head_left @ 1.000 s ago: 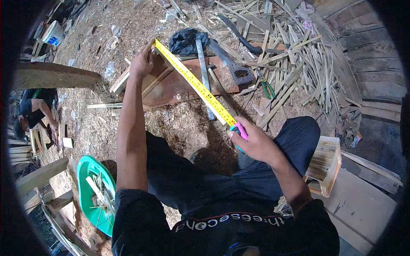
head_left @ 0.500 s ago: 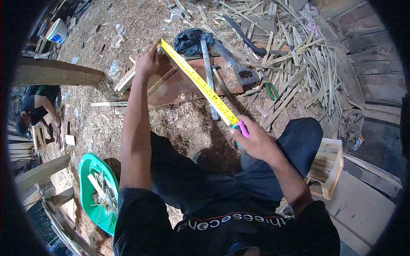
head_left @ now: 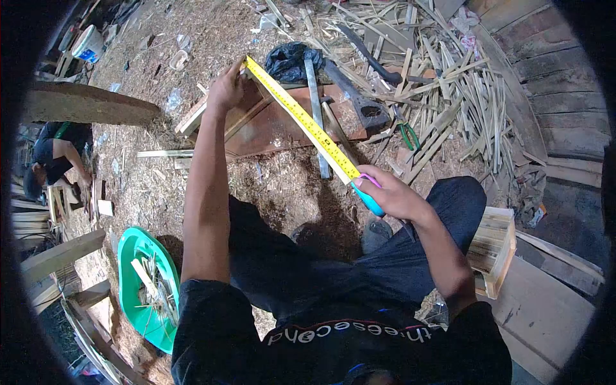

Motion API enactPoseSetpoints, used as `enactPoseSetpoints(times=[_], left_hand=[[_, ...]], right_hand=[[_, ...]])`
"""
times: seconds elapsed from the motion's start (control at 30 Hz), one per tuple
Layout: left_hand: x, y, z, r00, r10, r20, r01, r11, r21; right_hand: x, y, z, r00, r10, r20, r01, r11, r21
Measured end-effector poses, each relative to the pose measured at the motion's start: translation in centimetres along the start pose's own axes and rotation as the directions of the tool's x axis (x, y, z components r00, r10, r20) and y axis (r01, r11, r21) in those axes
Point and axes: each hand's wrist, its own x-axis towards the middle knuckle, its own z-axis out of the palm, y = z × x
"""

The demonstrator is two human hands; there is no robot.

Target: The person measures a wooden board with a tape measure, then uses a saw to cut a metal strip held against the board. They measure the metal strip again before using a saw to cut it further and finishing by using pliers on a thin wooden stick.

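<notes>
A yellow measuring tape (head_left: 305,119) stretches diagonally between my hands, along a thin wood strip whose pale edge shows beneath it. My left hand (head_left: 226,88) pinches the far end of the tape. The pink and teal tape case (head_left: 370,196) sits in my right hand (head_left: 393,196), whose fingers are closed round it. Below the tape, a reddish-brown board (head_left: 263,131) lies on the ground with a grey metal bar (head_left: 315,109) across it. Beside the board are a handsaw (head_left: 362,106), a black plastic bag (head_left: 285,62) and green-handled pliers (head_left: 408,136).
Thin wood strips (head_left: 491,115) are heaped at the upper right. A green tub (head_left: 126,276) holding scraps stands at the lower left. A slatted wooden crate (head_left: 493,250) is by my right knee. Another person (head_left: 61,151) crouches at the far left, near a thick beam (head_left: 96,104).
My right hand has shifted slightly right and turned, exposing more of the teal case. My left hand and the tape's far end have moved slightly right.
</notes>
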Motion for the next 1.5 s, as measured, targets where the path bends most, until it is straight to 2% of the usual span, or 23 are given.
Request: enactPoseSetpoints(times=[0.07,0.17,0.27,0.33,0.47,0.57,0.67,0.87,0.97,1.07,1.17,1.27,1.37,1.4,1.5], left_hand=[[0.1,0.4,-0.5,1.0,-0.014,0.025,0.014,1.0,-0.009],[-0.4,1.6,-1.1,0.998,-0.028,0.048,0.027,1.0,0.009],[-0.5,1.5,-0.8,1.0,-0.005,0.018,0.004,1.0,0.03],[-0.6,1.2,-0.4,1.0,0.015,-0.022,-0.013,0.997,0.083],[-0.5,1.0,-0.1,0.999,0.027,-0.02,-0.026,0.999,0.03],[-0.5,0.9,-0.1,0.999,0.046,-0.029,-0.046,0.999,0.016],[-0.5,0.7,0.0,0.999,0.04,-0.026,-0.039,0.999,0.023],[-0.5,0.7,0.4,0.998,0.05,-0.047,-0.049,0.998,0.033],[-0.5,0.7,0.4,0.999,0.042,-0.032,-0.042,0.999,0.018],[-0.5,0.8,0.3,1.0,0.008,-0.001,-0.008,1.0,0.023],[-0.7,1.0,0.3,1.0,-0.019,0.016,0.018,0.997,0.078],[-0.9,0.4,1.2,0.999,0.046,-0.019,-0.043,0.987,0.152],[-0.9,0.6,0.6,0.997,0.042,0.059,-0.051,0.983,0.174],[-0.9,-0.6,1.5,0.995,0.098,-0.015,-0.096,0.988,0.122],[-0.5,-0.3,1.1,1.0,0.014,-0.001,-0.014,0.991,0.13]], right_hand=[[-0.2,-0.1,0.0,1.0,0.006,0.017,-0.007,0.997,0.077],[0.0,-0.5,-0.9,0.966,0.194,0.169,-0.23,0.947,0.225],[1.3,3.0,-1.2,0.99,0.079,0.117,-0.103,0.973,0.209],[1.0,1.9,-1.4,0.989,0.106,0.102,-0.124,0.975,0.185],[1.1,2.2,-1.2,0.987,0.096,0.129,-0.113,0.984,0.138],[1.0,2.9,-0.8,0.997,-0.022,0.071,0.011,0.99,0.144],[0.9,3.0,-0.6,0.994,-0.11,0.025,0.108,0.991,0.073],[0.1,3.0,-0.1,0.997,-0.039,-0.064,0.037,0.999,-0.03],[0.4,4.3,0.1,0.989,-0.115,-0.097,0.108,0.991,-0.08],[0.4,4.7,0.3,0.99,-0.108,-0.096,0.097,0.989,-0.116],[-0.1,1.7,0.6,0.998,-0.065,-0.023,0.061,0.988,-0.143],[0.2,2.6,0.2,0.998,-0.055,-0.011,0.055,0.998,0.008],[1.1,3.1,-1.8,0.999,0.006,-0.032,-0.011,0.988,-0.156],[1.8,2.8,-3.3,0.993,0.117,0.005,-0.113,0.969,-0.222],[3.0,0.5,-7.4,0.998,0.042,0.05,-0.025,0.954,-0.298]])
